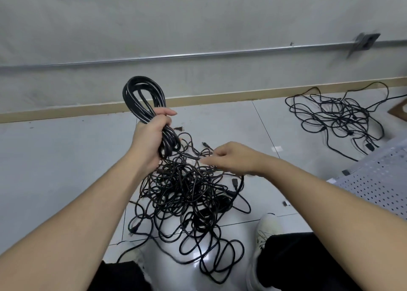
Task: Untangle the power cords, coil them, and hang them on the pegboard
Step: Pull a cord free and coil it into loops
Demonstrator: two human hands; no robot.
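My left hand grips a coiled black power cord around its middle, with the loops standing up above my fist. From the coil a strand runs down into a big tangle of black cords on the tiled floor between my knees. My right hand hovers over the top of the tangle, its fingers curled and pinching a strand near a small white tag. A white perforated pegboard lies flat at the right edge.
A second tangle of black cords lies on the floor at the far right near the wall. A metal conduit runs along the grey wall. My white shoe and dark trouser legs sit at the bottom.
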